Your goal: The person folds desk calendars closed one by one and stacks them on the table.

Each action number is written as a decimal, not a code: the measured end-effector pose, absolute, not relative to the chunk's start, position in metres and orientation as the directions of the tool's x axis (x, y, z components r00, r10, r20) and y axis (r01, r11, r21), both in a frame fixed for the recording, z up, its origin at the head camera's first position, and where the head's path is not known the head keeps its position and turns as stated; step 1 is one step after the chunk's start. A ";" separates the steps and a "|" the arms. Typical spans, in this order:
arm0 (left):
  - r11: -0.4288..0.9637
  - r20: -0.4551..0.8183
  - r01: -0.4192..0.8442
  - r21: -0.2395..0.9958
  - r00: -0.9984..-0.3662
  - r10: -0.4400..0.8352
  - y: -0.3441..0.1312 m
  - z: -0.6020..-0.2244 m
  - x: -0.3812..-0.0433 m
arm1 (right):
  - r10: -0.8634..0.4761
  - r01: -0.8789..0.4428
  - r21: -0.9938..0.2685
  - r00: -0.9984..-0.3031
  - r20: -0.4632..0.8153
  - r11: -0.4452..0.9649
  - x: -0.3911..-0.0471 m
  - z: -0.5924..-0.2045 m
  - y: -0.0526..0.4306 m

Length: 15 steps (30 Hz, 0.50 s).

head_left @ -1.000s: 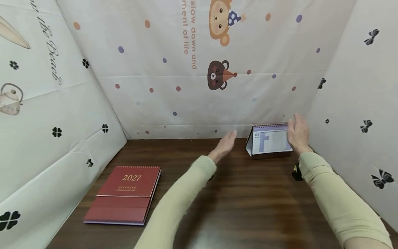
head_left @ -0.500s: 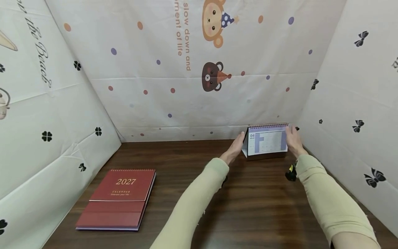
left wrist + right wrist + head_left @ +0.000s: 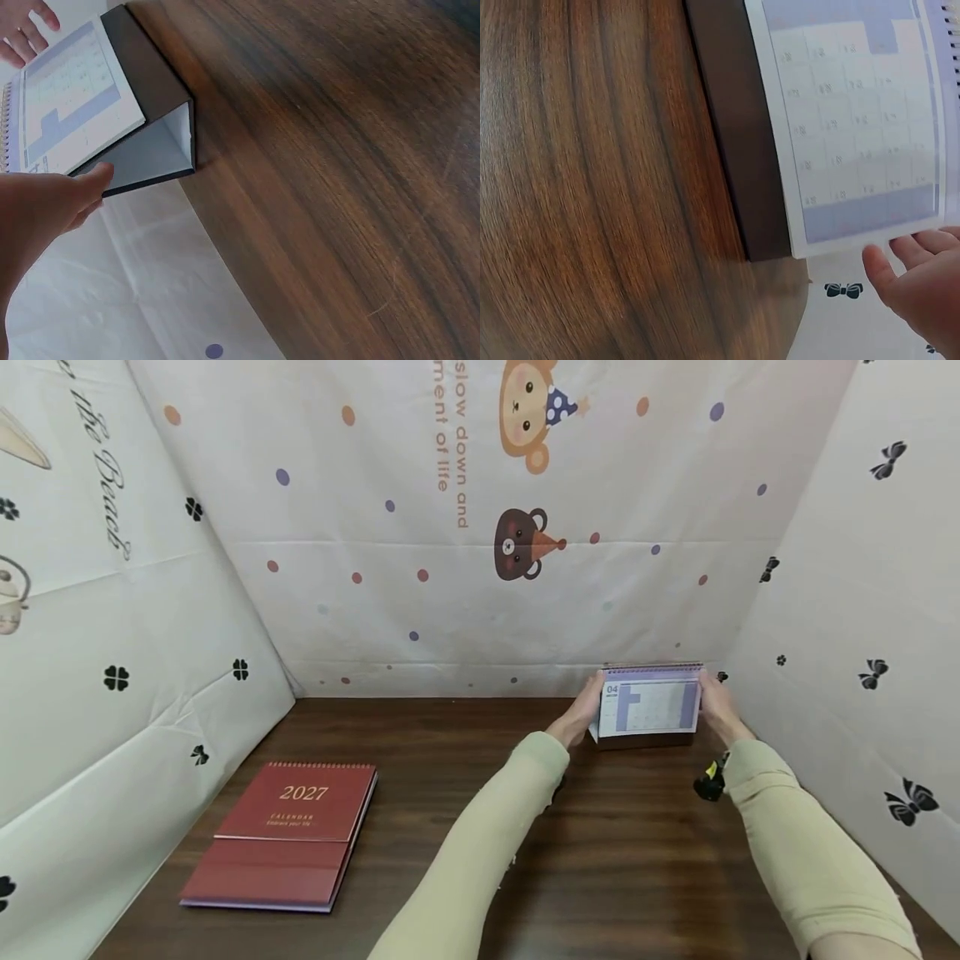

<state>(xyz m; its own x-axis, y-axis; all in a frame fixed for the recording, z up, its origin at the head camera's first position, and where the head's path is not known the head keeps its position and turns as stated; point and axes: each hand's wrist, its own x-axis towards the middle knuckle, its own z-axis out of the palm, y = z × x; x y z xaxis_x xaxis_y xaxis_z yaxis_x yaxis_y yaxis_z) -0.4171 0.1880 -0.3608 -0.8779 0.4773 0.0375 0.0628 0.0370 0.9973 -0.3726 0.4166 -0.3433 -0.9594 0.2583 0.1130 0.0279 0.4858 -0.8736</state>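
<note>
A desk calendar [image 3: 656, 706] stands tented at the back right of the table, its page marked 04 facing me. My left hand [image 3: 579, 712] is at its left end, fingertips right at the upper corner. In the left wrist view, the thumb of my left hand [image 3: 52, 206] lies by the open triangular side; its other fingers are partly hidden. At the opposite end is my right hand [image 3: 720, 706]. In the right wrist view, the fingers of my right hand [image 3: 922, 289] reach to the page's edge, extended rather than curled.
A closed red 2027 calendar [image 3: 281, 835] lies on the dark wooden table [image 3: 450, 752] at the left. Printed white sheeting [image 3: 450, 610] rises behind the table and along both sides, close beyond the desk calendar. A black object [image 3: 708, 785] shows beside my right wrist.
My left hand has moved right to the desk calendar's left end. My right hand has come down and in to its right end. The calendar stays standing; the view shifted slightly.
</note>
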 end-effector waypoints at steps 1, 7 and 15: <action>0.035 0.035 0.059 0.998 -0.876 0.481 0.189 -0.361 -0.417 | 0.259 0.028 -0.888 -0.960 0.104 0.459 -0.371 -0.343 0.418; 0.040 0.023 0.049 0.998 -0.863 0.505 0.188 -0.360 -0.421 | 0.316 0.054 -0.899 -0.944 0.096 0.434 -0.364 -0.340 0.422; 0.013 -0.020 -0.016 1.000 -0.850 0.527 0.181 -0.357 -0.426 | 0.442 0.133 -0.913 -0.895 0.056 0.386 -0.365 -0.341 0.428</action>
<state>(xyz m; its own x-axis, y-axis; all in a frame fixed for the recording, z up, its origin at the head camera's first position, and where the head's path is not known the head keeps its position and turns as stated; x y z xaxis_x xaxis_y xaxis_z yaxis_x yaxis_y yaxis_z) -0.4263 0.1815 -0.3571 -0.8498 0.5268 -0.0204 -0.0160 0.0129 0.9998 -0.3654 0.4277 -0.3408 -0.8955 0.4415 0.0562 0.1328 0.3857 -0.9130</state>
